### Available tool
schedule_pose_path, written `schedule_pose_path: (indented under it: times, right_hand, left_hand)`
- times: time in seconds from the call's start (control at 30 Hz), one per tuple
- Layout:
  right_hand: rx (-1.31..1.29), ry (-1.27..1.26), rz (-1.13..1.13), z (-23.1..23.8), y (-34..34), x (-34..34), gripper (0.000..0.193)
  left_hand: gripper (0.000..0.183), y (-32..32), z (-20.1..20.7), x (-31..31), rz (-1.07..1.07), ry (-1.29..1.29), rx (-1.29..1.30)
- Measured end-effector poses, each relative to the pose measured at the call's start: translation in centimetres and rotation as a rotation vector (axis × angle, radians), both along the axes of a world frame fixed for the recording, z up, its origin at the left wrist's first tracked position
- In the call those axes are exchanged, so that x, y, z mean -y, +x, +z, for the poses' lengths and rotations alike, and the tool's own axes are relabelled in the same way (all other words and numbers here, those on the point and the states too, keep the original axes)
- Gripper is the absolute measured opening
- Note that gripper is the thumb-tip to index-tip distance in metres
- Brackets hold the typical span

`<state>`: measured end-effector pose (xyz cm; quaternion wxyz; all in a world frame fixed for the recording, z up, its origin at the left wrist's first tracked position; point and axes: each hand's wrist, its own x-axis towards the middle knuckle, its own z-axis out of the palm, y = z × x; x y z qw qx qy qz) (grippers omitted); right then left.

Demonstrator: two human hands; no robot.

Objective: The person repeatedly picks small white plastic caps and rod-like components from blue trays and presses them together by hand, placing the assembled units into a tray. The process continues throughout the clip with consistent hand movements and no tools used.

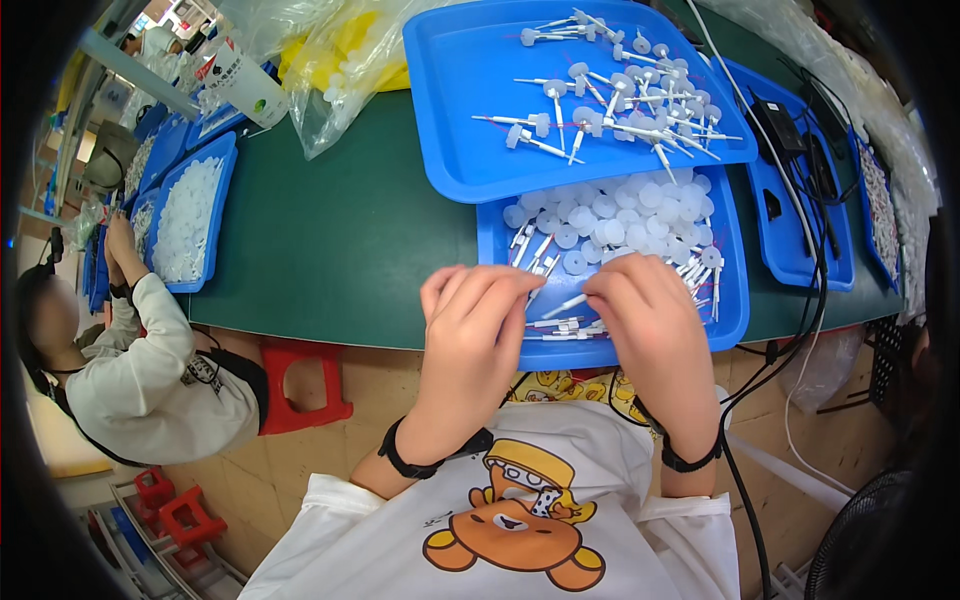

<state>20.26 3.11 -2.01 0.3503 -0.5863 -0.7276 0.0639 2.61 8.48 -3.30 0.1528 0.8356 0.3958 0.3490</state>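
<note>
Over the nearer blue tray [734, 325], both my hands work close together. My right hand [648, 310] pinches a thin white stick-shaped part [566, 306] at its fingertips. The fingers of my left hand [475, 315] are pressed together by the tray's left side; what they hold, if anything, is hidden. Translucent white discs [610, 215] with small centre holes are heaped at the tray's far side. White stick parts with thin red wires [570, 330] lie along its near edge, with more at the left and right.
A second blue tray [450, 110] overlaps the far edge, holding discs joined to sticks. Rightward, another blue tray [775, 235] carries black cables. A plastic cup [240, 85], clear bags and a tray of white parts [188, 220] are leftward. A person [150, 360] sits at the left.
</note>
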Motion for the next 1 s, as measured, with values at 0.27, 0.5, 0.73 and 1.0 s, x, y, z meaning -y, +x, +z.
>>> schedule_pose_path:
  times: [0.27, 0.5, 0.73, 1.0]
  right_hand:
    - [-0.568, 0.2, -0.078, -1.7, 1.4, 3.2, 0.023]
    - [-1.067, 0.174, 0.009, -2.0, 0.0, 3.2, 0.022]
    - [-1.108, 0.171, 0.001, -2.4, -0.3, 3.3, 0.024]
    - [-1.142, 0.176, -0.002, -2.1, -0.1, 3.6, 0.023]
  left_hand:
    - [0.029, 3.3, -0.4, -1.3, -0.051, 0.031, -0.181]
    - [0.027, 3.4, -0.4, -1.4, -0.066, 0.0, -0.198]
    - [0.024, 3.4, -0.7, -1.6, -0.088, 0.027, -0.205]
    - [0.025, 2.8, 0.3, -1.3, -0.168, -0.066, -0.051]
